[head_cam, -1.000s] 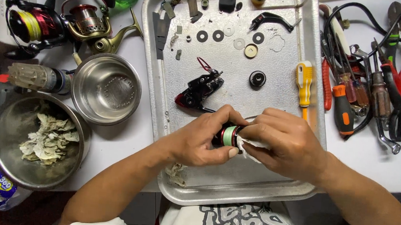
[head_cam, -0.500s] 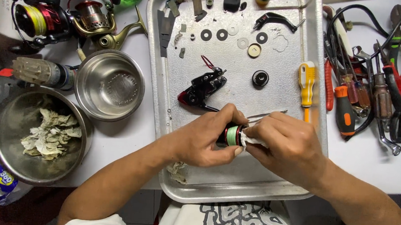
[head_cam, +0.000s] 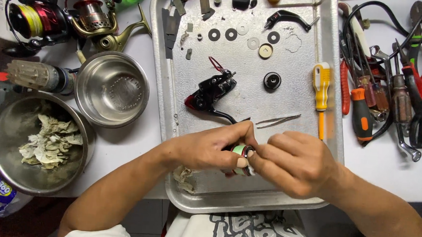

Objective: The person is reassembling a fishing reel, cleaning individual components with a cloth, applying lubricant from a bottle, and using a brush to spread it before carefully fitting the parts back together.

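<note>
Green-banded spool (head_cam: pixel 240 152) gripped between left hand (head_cam: pixel 209 150) and right hand (head_cam: pixel 293 162), both clenched on it, over near part of metal tray (head_cam: pixel 328 116). Black reel body (head_cam: pixel 210 91) and tweezers (head_cam: pixel 277 120) lie just beyond. Tools piled right on counter (head_cam: pixel 384 165).

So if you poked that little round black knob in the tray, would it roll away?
Probably not far. The round black knob seems to sit flat on its wide face on the metal tray, so a poke would likely just slide it. Tipped onto its edge, it might roll. It looks small, so probably light and easily pinched up.
</note>
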